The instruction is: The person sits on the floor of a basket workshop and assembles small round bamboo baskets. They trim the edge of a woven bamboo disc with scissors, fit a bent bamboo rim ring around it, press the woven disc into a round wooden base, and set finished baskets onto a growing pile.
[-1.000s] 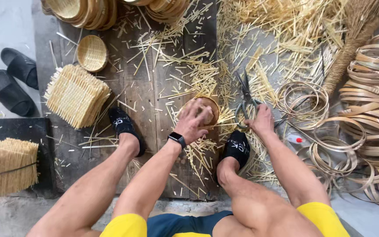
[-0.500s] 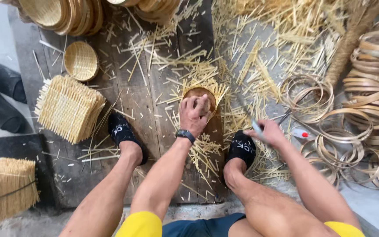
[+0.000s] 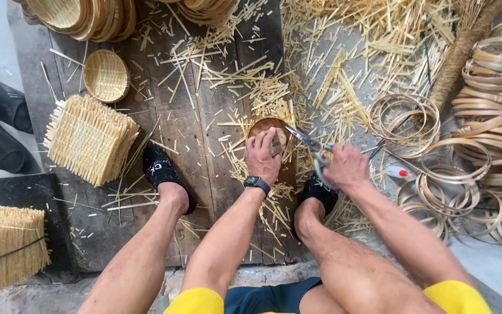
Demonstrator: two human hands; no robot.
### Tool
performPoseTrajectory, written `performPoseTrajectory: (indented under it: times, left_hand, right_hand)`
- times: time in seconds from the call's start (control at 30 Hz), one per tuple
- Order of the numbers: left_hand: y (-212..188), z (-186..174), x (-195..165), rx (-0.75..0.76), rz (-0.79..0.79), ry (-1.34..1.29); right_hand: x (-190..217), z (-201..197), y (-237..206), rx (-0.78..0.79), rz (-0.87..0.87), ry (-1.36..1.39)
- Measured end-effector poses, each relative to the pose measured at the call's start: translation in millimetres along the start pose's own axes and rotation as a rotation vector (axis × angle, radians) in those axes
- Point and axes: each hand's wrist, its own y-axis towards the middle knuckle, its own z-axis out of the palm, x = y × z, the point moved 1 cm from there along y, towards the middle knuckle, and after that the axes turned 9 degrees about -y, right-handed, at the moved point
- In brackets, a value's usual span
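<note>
Clamped on scissors [image 3: 312,145], right hand [image 3: 348,167]; left hand [image 3: 262,156] presses palm-down, gripping the small basket [image 3: 265,125]

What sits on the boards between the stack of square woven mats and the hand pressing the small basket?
In the head view, between the woven mat stack and the left hand on the small basket lie the person's black-socked foot and scattered bamboo offcuts.

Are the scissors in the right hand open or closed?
Open. The scissors in the right hand show two blades spread apart near the small basket.
</note>
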Motion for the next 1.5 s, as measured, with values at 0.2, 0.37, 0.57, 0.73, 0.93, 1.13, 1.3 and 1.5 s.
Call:
performPoseTrajectory:
  times: [0.2, 0.37, 0.57, 0.73, 0.93, 1.13, 1.3, 1.5]
  left_hand:
    - [2, -4, 0, 0.065, 0.070, -0.020]
    - [7, -8, 7, 0.115, 0.129, -0.007]
    - [10, -11, 19, 0.248, 0.170, 0.029]
    - [21, -19, 25, 0.324, 0.271, 0.039]
    - [6, -18, 6, 0.154, -0.056, 0.023]
    - [3, -5, 6, 0.148, 0.003, -0.009]
    - [7, -14, 24, 0.271, 0.096, -0.026]
    - [16, -22, 28, 0.419, 0.163, -0.085]
  right_hand:
    - [-12, -14, 14, -0.608, -0.184, -0.102]
    - [-2, -11, 40, -0.346, -0.148, -0.265]
    - [-25, -21, 45, -0.653, -0.302, -0.089]
    - [-5, -22, 59, -0.544, -0.309, -0.202]
    - [-24, -12, 59, -0.364, -0.283, -0.175]
    - [-5, -11, 60, -0.597, -0.296, -0.198]
    - [-19, -12, 61, -0.286, -0.278, -0.232]
    - [-17, -17, 55, -0.623, -0.346, -0.180]
